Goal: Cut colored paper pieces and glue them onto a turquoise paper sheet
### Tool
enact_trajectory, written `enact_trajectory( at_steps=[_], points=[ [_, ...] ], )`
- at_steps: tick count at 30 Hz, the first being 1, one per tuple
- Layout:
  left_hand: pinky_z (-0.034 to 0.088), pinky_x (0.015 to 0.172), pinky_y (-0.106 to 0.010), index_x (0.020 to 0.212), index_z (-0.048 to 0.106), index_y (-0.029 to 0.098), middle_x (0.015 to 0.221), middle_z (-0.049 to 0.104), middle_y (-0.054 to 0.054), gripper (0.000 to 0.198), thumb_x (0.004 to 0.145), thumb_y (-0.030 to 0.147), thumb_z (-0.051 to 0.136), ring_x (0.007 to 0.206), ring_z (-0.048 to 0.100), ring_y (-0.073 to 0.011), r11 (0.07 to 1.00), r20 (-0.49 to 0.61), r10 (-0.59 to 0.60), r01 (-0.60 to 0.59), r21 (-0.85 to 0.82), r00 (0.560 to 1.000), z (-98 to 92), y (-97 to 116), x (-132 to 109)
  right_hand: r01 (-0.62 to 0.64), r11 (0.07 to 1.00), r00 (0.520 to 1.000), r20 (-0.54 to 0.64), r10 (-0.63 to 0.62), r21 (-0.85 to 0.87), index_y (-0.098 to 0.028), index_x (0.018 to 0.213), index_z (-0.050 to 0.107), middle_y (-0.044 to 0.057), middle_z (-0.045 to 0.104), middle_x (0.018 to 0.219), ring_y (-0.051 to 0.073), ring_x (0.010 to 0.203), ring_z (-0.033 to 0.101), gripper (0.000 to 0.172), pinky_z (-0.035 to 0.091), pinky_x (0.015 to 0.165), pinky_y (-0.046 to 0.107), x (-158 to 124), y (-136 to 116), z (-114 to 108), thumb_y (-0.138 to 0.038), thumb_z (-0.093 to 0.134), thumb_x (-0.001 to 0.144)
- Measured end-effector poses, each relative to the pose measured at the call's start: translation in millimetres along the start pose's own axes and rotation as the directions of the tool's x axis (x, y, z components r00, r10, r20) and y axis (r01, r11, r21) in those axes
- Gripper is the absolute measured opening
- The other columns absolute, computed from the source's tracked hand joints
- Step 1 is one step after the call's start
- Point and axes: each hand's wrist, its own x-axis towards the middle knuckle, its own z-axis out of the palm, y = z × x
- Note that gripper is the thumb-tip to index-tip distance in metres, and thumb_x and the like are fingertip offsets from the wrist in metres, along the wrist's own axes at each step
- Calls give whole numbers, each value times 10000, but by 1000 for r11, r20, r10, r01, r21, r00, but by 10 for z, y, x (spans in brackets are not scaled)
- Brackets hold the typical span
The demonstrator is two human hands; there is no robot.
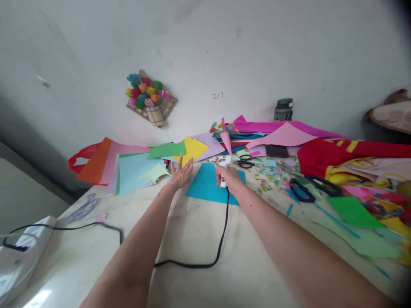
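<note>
My right hand point(233, 179) is wrapped round a white hot glue gun point(227, 161), its nozzle pointing left and its black cord trailing down over the table. Beneath it lies a blue sheet of paper point(205, 184). My left hand point(181, 174) has its fingers spread just left of the blue sheet and holds nothing. Close behind are a yellow sheet point(195, 149) and a green sheet point(167, 149). A pink paper cone with small coloured paper pieces point(226, 140) stands beyond the glue gun. Whether my left palm touches the table is hard to tell.
Black-handled scissors point(245, 161) lie behind the glue gun; larger scissors point(302, 191) lie to the right among paper scraps point(269, 176). A phone point(276, 151) rests at the back. A white power strip point(25, 252) sits at left. A paper-flower ornament point(150, 98) hangs on the wall.
</note>
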Motion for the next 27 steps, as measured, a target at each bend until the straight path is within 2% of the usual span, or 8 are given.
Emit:
enact_trajectory(
  at_steps=[3, 6, 12, 17, 22, 25, 27],
  points=[
    [1, 1007, -618, 1380, 228, 318, 1444, 260, 9, 481, 902, 352, 185, 1348, -47, -275, 996, -34, 32, -29, 80, 999, -6, -56, -189, 13, 1000, 1000, 2, -13, 10, -148, 640, 528, -31, 510, 417, 120, 297, 495, 252, 352, 263, 218, 1, 11, -1, -376, 590, 726],
    [-9, 1010, -614, 1366, 283, 312, 1453, 239, -5, 500, 877, 416, 270, 1345, -56, -299, 990, -64, 30, -21, 137, 997, 37, -72, -324, 27, 999, 1000, 11, -27, 17, -145, 653, 525, -32, 511, 416, 120, 297, 490, 249, 357, 266, 222, -12, 11, 0, -372, 588, 731],
    [-6, 1004, -629, 1395, 203, 281, 1476, 161, -9, 604, 851, 543, 212, 1334, -110, -310, 990, 19, -109, 107, 91, 994, 25, -18, -488, 50, 999, 999, 4, -50, 4, -150, 657, 525, -30, 520, 421, 120, 302, 488, 247, 360, 268, 228, -11, 28, 5, -376, 605, 719],
    [-10, 1016, -610, 1380, 249, 302, 1475, 165, 0, 560, 859, 504, 225, 1342, -88, -295, 992, 35, -79, 76, 96, 996, 24, 38, -617, 69, 998, 998, 7, -69, -13, -151, 654, 525, -33, 517, 415, 123, 297, 489, 238, 349, 259, 224, 0, 60, 6, -367, 600, 722],
    [-37, 1000, -626, 1371, 258, 337, 1474, 169, 13, 563, 846, 536, 212, 1340, -89, -308, 989, 22, -124, 121, 90, 992, 68, 53, -650, 86, 996, 996, -6, -86, -30, -154, 644, 521, -37, 515, 406, 115, 291, 482, 238, 353, 260, 216, -21, 69, 13, -363, 611, 713],
    [-25, 997, -633, 1374, 252, 326, 1478, 154, 1, 565, 851, 534, 211, 1338, -84, -318, 988, 15, -122, 120, 95, 992, 25, 78, -663, 98, 995, 995, -6, -98, -23, -155, 632, 515, -41, 509, 400, 110, 281, 470, 230, 363, 264, 218, -28, 76, 17, -347, 613, 711],
    [-19, 1004, -625, 1367, 270, 331, 1479, 150, 2, 539, 862, 514, 215, 1339, -78, -316, 992, -10, -80, 80, 101, 997, -25, 97, -685, 97, 995, 995, -3, -97, -18, -154, 638, 516, -41, 509, 400, 114, 283, 474, 229, 362, 263, 221, -26, 78, 17, -349, 610, 711]
  ],
)
